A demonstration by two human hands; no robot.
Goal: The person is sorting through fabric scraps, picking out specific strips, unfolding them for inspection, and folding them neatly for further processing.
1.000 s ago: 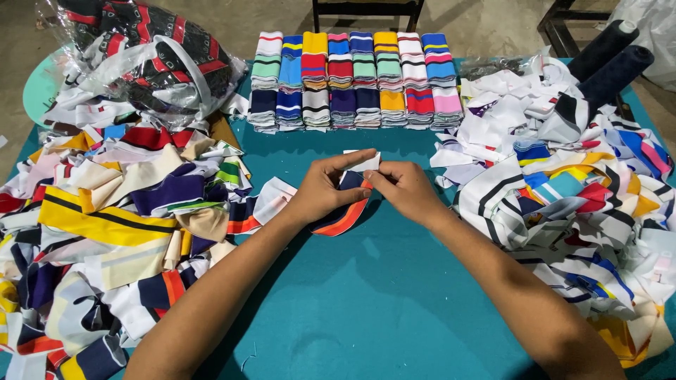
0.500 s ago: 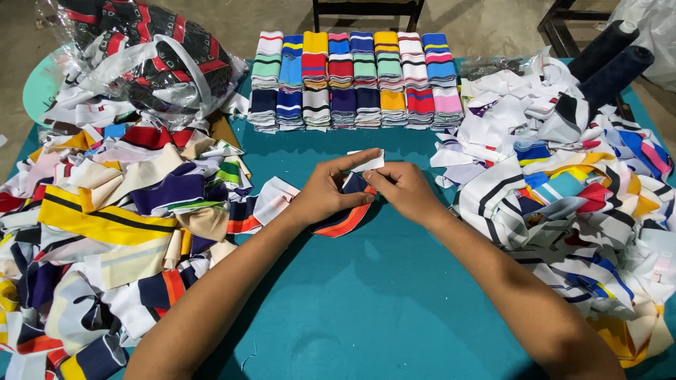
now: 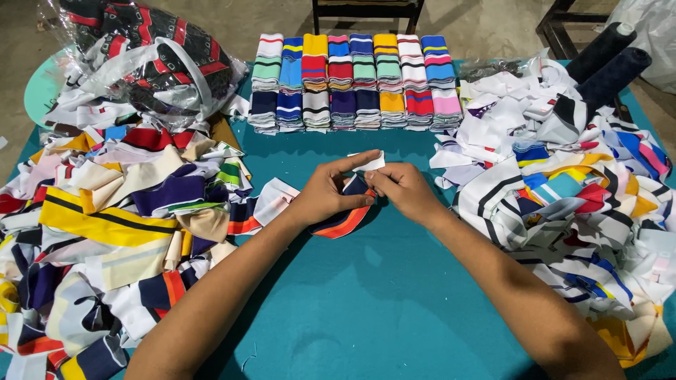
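1. Left hand (image 3: pixel 325 195): fingers closed on a folded navy knit fabric strip with orange and red stripes (image 3: pixel 345 219); the thumb reaches up to a small white fabric tab (image 3: pixel 370 162).
2. Right hand (image 3: pixel 401 190): fingertips pinched on the same strip at its upper edge, just beside the left thumb.
3. The strip rests on the teal cloth-covered table (image 3: pixel 366 302), at centre, partly hidden under both hands.
4. Behind the hands: neat rows of folded striped knit bands in many colours (image 3: pixel 355 81).
5. Left of the hands: a loose heap of mixed striped fabric pieces (image 3: pixel 120 225), with a clear plastic bag of dark fabric (image 3: pixel 141 56) behind it.
6. Right of the hands: a second heap of mostly white striped pieces (image 3: pixel 570 190), with two dark thread cones (image 3: pixel 609 60) at its far edge.
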